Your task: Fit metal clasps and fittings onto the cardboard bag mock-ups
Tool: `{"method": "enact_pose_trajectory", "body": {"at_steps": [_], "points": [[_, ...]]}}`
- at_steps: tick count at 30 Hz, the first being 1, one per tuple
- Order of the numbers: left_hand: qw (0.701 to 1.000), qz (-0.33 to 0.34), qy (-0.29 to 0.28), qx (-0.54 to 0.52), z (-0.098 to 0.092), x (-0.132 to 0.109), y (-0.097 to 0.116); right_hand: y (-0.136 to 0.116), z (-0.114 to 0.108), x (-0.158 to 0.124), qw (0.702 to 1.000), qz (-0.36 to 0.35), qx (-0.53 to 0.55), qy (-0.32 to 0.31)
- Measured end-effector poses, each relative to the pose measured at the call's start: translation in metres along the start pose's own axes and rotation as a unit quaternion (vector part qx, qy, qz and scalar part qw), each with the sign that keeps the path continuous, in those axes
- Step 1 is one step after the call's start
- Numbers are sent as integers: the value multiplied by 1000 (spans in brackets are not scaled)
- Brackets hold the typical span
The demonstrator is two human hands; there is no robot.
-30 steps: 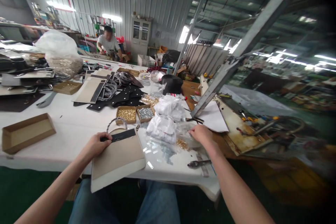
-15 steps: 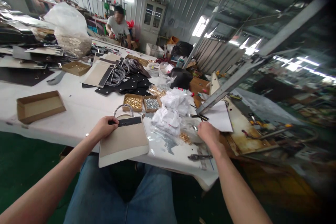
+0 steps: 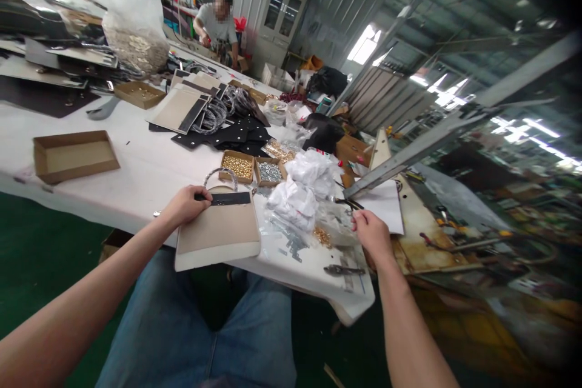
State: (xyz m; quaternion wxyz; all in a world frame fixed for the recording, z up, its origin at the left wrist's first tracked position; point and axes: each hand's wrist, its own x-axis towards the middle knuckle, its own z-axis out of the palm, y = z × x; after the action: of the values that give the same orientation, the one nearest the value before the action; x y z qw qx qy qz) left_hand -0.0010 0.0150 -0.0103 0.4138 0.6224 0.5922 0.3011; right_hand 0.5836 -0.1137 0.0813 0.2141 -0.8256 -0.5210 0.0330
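Note:
My left hand (image 3: 190, 204) is closed on the upper left edge of a beige bag panel (image 3: 220, 227). A dark strip runs along the panel's top, and a grey braided loop handle (image 3: 234, 177) stands up behind it. The panel rests partly on the table's front edge, its lower part over my lap. My right hand (image 3: 373, 233) is at the table's right end, fingers pinched together beside black tool handles (image 3: 349, 202). What is between those fingers, if anything, is too small to make out. Dark pliers (image 3: 343, 270) lie below that hand.
Small boxes of gold rivets (image 3: 237, 166) and silver rivets (image 3: 269, 171) stand behind the panel. White plastic bags (image 3: 293, 203) and flat metal pieces (image 3: 291, 242) lie to its right. An open cardboard box (image 3: 76, 156) is at left. A co-worker (image 3: 218, 27) sits at the far end.
My right hand has shifted slightly right, and the small shiny piece at its fingertips no longer shows. The view has tilted down a little. My left hand still holds the panel.

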Motion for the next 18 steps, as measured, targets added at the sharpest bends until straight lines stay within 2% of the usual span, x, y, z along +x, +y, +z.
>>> {"method": "enact_pose_trajectory", "body": {"at_steps": [2,5,9,12,15,18], "points": [[1000,0,-4,7,0,-1,2,-32,6,-5,995,-31,91,-23],[1000,3,-5,19,-1,-6,7,-105,30,-20,961,-100,240,-95],[998,-28,22,51,-4,-12,13,-223,75,-47,903,-176,298,-253],[998,-28,32,51,-7,-16,15,-291,113,-60,874,-239,275,-322],[999,-26,31,35,-9,-17,14,-325,146,-62,878,-286,211,-321],[999,-18,35,14,-9,-14,10,-334,168,-58,889,-315,161,-290]]}}
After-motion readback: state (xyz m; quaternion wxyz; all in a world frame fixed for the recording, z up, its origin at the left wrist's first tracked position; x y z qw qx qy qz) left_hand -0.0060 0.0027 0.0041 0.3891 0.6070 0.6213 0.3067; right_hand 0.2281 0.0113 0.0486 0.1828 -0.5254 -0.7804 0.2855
